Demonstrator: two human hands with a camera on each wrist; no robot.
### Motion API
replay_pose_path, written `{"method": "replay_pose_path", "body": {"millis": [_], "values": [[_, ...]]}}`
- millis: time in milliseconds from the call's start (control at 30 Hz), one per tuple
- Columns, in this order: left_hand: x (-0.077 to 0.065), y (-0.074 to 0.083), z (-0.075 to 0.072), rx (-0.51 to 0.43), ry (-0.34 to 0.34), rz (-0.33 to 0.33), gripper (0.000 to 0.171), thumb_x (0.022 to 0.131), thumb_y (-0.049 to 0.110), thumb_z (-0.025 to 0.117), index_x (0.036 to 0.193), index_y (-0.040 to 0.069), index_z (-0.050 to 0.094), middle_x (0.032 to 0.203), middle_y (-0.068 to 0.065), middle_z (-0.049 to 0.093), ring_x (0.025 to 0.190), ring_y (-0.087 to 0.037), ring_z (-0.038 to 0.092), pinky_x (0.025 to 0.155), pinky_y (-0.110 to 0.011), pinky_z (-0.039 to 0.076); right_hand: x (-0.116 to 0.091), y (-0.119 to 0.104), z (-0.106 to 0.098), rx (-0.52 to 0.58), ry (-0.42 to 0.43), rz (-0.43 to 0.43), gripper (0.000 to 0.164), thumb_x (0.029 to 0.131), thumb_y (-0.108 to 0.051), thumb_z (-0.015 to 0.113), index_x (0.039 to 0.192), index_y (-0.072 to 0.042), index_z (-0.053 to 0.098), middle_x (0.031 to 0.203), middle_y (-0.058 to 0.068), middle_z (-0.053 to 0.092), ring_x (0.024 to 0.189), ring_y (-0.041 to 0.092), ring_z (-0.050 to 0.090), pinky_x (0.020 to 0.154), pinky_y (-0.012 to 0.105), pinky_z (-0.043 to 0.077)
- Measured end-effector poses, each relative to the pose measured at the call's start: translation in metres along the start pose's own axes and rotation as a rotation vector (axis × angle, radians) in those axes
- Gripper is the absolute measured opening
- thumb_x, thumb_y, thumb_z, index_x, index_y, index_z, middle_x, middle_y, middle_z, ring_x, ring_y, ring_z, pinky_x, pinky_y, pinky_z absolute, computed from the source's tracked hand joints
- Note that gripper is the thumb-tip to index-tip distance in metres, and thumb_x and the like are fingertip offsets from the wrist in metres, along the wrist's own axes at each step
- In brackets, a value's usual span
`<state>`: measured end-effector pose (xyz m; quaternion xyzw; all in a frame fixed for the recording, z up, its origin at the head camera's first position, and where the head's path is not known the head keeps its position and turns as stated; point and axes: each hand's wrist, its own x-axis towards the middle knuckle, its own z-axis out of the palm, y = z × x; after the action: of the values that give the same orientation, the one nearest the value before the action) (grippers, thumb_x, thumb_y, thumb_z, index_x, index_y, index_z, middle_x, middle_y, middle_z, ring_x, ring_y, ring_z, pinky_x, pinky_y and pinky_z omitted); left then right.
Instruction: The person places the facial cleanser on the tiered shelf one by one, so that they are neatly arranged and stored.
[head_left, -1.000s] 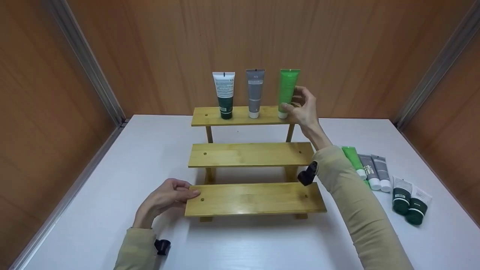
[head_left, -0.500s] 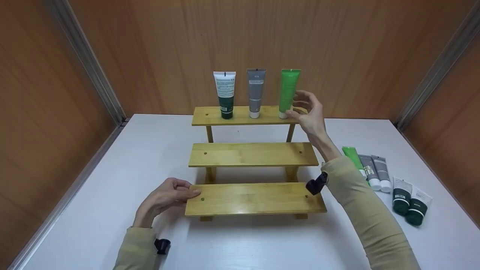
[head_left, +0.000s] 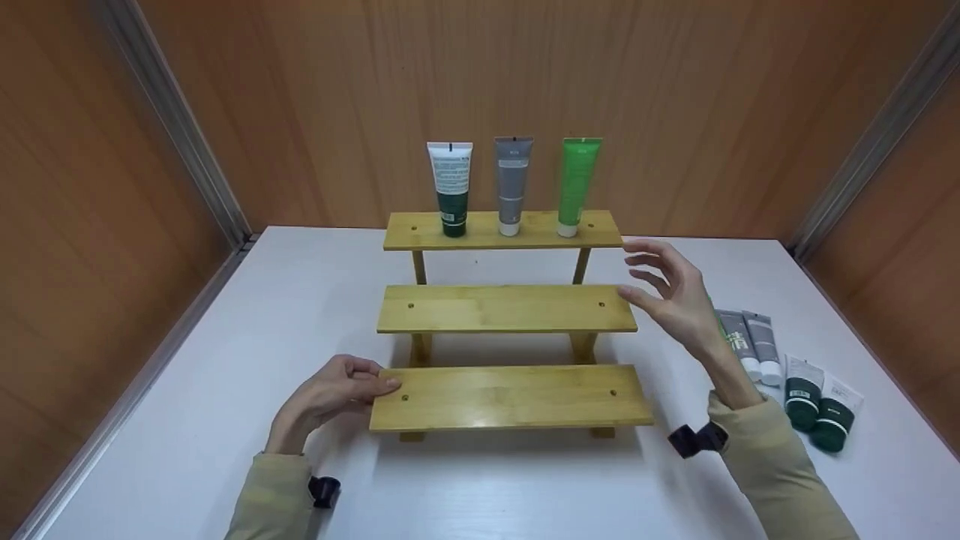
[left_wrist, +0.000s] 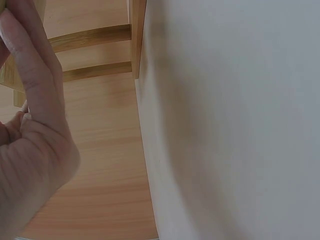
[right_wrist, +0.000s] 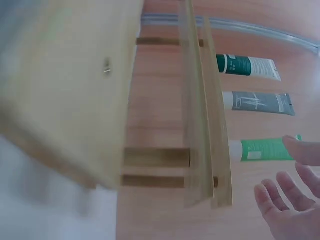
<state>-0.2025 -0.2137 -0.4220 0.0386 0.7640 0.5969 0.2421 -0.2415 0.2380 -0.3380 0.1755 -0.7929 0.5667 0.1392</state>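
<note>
- on the top board of a three-tier wooden stand, i see a white-and-dark-green tube, a grey tube and a green tube, left to right, upright on their caps and spaced apart.
- the white-and-dark-green tube carries many lines of small print on its white part; over my remote feed i can't read them.
- the grey tube shows pale, script-like marks in the right wrist view, too blurred for me to make out.
- the green tube bears a pale label block, also unreadable.
- the right hand is wide open, thumb apart from loosely bent fingers, near the right end of the middle board; i cannot tell whether the thumb tip touches it.
- the left hand pinches the left end of the bottom board, thumb on top.
- at right on the white table, two lying grey tubes and two lying white-and-green tubes have lettering too small to read.
</note>
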Motion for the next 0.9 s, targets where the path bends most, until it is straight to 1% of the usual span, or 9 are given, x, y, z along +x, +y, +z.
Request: {"method": "replay_pose_path", "body": {"millis": [100,133,200,267,333,433,567,733,900], "values": [[0.0,0.0,0.0,-0.001,-0.004,-0.002,0.024,0.09,0.026,0.077,0.097,0.004,0.069,0.084,0.002,0.078,0.075,-0.009,0.072,0.069,-0.025,0.059,-0.019,0.008,-0.012,-0.068,-0.035,-0.008,0.056,0.087,0.004,0.074,0.138,0.002,0.051,0.129,-0.009,0.056,0.119,0.008,0.055,0.102,0.012,0.047],[0.0,0.0,0.0,-0.003,-0.004,-0.001,0.025,0.09,0.025,0.077,0.097,0.003,0.069,0.084,0.001,0.078,0.076,-0.01,0.073,0.069,-0.025,0.059,-0.024,0.011,-0.016,-0.085,-0.043,-0.013,0.055,0.087,0.003,0.074,0.137,0.002,0.052,0.129,-0.011,0.055,0.119,0.006,0.056,0.101,0.011,0.046],[0.0,0.001,0.0,-0.004,-0.001,-0.002,0.025,0.09,0.025,0.077,0.097,0.003,0.069,0.084,0.001,0.078,0.075,-0.009,0.073,0.068,-0.024,0.059,-0.035,0.017,-0.024,-0.119,-0.056,-0.026,0.055,0.087,0.002,0.075,0.137,0.001,0.052,0.129,-0.013,0.055,0.118,0.003,0.056,0.1,0.009,0.046],[-0.001,0.001,0.0,-0.004,0.004,-0.004,0.025,0.09,0.025,0.077,0.097,0.003,0.069,0.084,0.001,0.078,0.074,-0.009,0.072,0.068,-0.024,0.059,-0.044,0.022,-0.033,-0.151,-0.069,-0.039,0.055,0.087,0.002,0.075,0.137,0.001,0.052,0.13,-0.012,0.056,0.117,0.001,0.056,0.099,0.008,0.045],[-0.001,0.001,0.0,-0.01,-0.008,0.011,0.023,0.09,0.024,0.076,0.097,0.003,0.069,0.083,0.002,0.078,0.075,-0.009,0.073,0.069,-0.024,0.059,-0.052,0.028,-0.041,-0.171,-0.084,-0.047,0.054,0.087,0.003,0.075,0.136,0.001,0.053,0.13,-0.012,0.056,0.117,-0.001,0.056,0.099,0.007,0.045],[-0.002,0.0,0.0,-0.018,-0.026,0.031,0.02,0.092,0.023,0.074,0.096,0.004,0.068,0.083,0.003,0.077,0.077,-0.01,0.073,0.07,-0.025,0.059,-0.063,0.036,-0.055,-0.211,-0.116,-0.059,0.054,0.086,0.003,0.075,0.136,0.001,0.054,0.128,-0.018,0.057,0.115,-0.005,0.056,0.097,0.005,0.044],[-0.002,0.0,0.0,-0.029,-0.033,0.038,0.021,0.092,0.023,0.074,0.097,0.003,0.068,0.085,0.003,0.078,0.079,-0.01,0.074,0.072,-0.026,0.06,-0.076,0.047,-0.074,-0.254,-0.168,-0.041,0.054,0.087,0.001,0.075,0.136,0.001,0.054,0.125,-0.025,0.056,0.114,-0.009,0.055,0.096,0.002,0.042],[-0.001,-0.001,0.0,-0.023,-0.026,0.036,0.025,0.091,0.023,0.075,0.1,0.001,0.069,0.086,0.001,0.078,0.078,-0.011,0.074,0.071,-0.025,0.06,-0.09,0.061,-0.095,-0.298,-0.227,0.006,0.053,0.087,-0.002,0.076,0.135,-0.001,0.055,0.123,-0.028,0.057,0.112,-0.014,0.055,0.096,0.001,0.039],[0.0,-0.001,0.0,-0.025,-0.02,0.032,0.023,0.091,0.023,0.075,0.098,0.002,0.069,0.085,0.001,0.078,0.077,-0.01,0.073,0.07,-0.024,0.059,-0.098,0.072,-0.111,-0.338,-0.295,0.039,0.052,0.085,-0.002,0.078,0.132,0.0,0.058,0.119,-0.031,0.057,0.109,-0.018,0.054,0.094,0.001,0.041]]}}
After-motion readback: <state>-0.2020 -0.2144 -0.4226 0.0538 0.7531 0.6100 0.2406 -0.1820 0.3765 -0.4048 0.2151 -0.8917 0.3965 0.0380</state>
